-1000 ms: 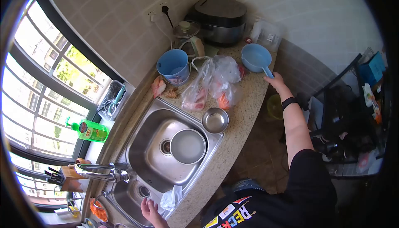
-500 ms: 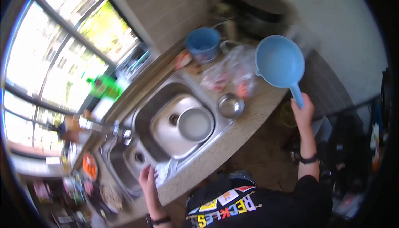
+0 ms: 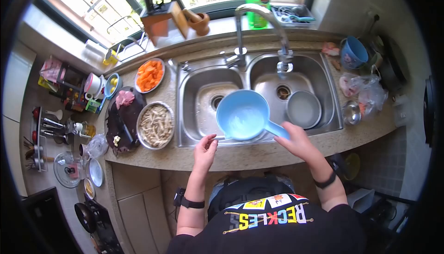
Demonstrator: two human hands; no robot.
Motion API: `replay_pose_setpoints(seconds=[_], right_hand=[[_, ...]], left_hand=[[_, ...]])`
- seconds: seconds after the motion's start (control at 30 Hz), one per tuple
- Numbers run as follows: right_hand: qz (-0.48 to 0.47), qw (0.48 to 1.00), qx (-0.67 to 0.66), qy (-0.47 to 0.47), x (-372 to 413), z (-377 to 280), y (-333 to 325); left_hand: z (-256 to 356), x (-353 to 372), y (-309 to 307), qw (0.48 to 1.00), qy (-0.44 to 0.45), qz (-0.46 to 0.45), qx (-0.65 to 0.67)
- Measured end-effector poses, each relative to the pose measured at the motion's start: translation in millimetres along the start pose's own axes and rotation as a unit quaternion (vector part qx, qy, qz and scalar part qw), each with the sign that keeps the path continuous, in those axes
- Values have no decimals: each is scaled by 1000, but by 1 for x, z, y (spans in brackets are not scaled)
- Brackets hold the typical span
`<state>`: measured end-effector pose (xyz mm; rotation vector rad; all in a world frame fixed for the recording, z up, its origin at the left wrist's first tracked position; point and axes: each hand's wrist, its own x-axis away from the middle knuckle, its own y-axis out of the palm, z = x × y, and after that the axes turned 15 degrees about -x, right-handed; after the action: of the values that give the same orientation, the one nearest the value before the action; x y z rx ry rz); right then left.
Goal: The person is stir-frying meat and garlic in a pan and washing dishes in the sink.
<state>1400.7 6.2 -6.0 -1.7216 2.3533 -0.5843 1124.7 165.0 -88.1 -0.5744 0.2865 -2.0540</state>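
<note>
My right hand point(image 3: 298, 143) is closed around the handle of a light blue plastic water dipper point(image 3: 243, 113). The dipper's bowl faces up over the front of the double sink point(image 3: 181, 131), covering part of the divider and left basin. Just left of its rim, my left hand point(image 3: 205, 153) has loosely bent fingers apart and holds nothing. In the right basin lies a round metal pan point(image 3: 304, 109) beside the drain. A curved faucet point(image 3: 239, 32) rises behind the basins.
Left of the sink are a bowl of pale strips point(image 3: 155, 125), a plate of orange chunks point(image 3: 150, 75), and a dark cutting board point(image 3: 113, 122) with meat and a knife. On the right stand a small metal bowl point(image 3: 351, 112), plastic bags point(image 3: 372, 92) and a blue pot point(image 3: 354, 52).
The view has swung left and levelled. My right hand has brought the dipper from beside the counter to over the sink. The white cloth near my left hand no longer shows clearly.
</note>
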Motion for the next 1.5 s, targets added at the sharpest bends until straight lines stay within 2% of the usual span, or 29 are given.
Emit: replay_pose_setpoints(seconds=[0.07, 0.13, 0.2, 0.23, 0.3, 0.33, 0.37, 0.43, 0.47, 0.5, 0.57, 0.6, 0.63, 0.7, 0.8, 0.83, 0.9, 0.97, 1.17, 1.23, 1.27, 1.4, 1.47, 1.5], right_hand=[[-6, 996, 83, 29, -47, 12, 66], [-52, 988, 90, 112, -91, 25, 129], [-63, 975, 66, 203, -125, 25, 177], [-64, 974, 68, 204, -133, 21, 197], [-51, 951, 32, 303, -154, 21, 229], [-18, 969, 94, 227, -161, 60, 254], [-19, 968, 101, 227, -165, 57, 257], [-150, 931, 146, 300, -173, 47, 264], [-189, 924, 215, 252, -174, 56, 269], [-192, 923, 218, 251, -179, 52, 268], [-263, 881, 292, 265, -189, 46, 264], [-260, 884, 335, 196, -194, 52, 261], [-259, 884, 337, 195, -204, 38, 256], [-239, 897, 288, 237, -237, 9, 236], [-99, 968, 0, 230, -303, 17, 217], [-42, 969, -114, 214, -322, 8, 214], [-6, 958, -215, 191, -367, 11, 213], [-6, 962, -215, 169, -394, -3, 216], [-16, 947, -242, 210, -446, -16, 242], [23, 979, -96, 177, -445, -24, 249], [51, 977, -124, 166, -449, -15, 255], [16, 971, -171, 165, -467, 10, 252], [-46, 997, -48, 35, -474, 21, 250], [-50, 997, -48, 38, -472, 19, 249]], left_hand=[[-16, 7, -28, 1000, 18, 4, 1], [-31, 11, -53, 1000, 19, 1, 0], [-36, 17, -73, 1000, 11, 0, 6], [-40, 20, -80, 1000, 10, 0, 8], [-48, 22, -92, 1000, 17, -1, 22], [-50, 23, -97, 1000, 19, -5, 24], [-52, 24, -101, 999, 19, -5, 30], [-55, 24, -109, 999, 11, -1, 35], [-60, 24, -112, 999, 11, 0, 39], [-63, 25, -114, 999, 9, 3, 42], [-70, 27, -119, 997, 0, 3, 79], [-73, 27, -122, 997, 7, 2, 73], [-74, 27, -125, 997, 8, 4, 75], [-73, 30, -133, 997, -25, 13, 68], [-80, 30, -137, 998, -31, 22, 59], [-79, 28, -137, 997, -37, 23, 63], [-78, 27, -135, 998, -38, 25, 48], [-70, 25, -133, 996, -68, 1, 63], [-57, 18, -127, 995, -91, -15, 48], [-53, 14, -127, 992, -111, -24, 49], [-52, 11, -127, 992, -116, -25, 47], [-49, -5, -120, 992, -118, -11, 52], [-47, -12, -115, 991, -116, -4, 64], [-44, -16, -113, 990, -121, -4, 65]])
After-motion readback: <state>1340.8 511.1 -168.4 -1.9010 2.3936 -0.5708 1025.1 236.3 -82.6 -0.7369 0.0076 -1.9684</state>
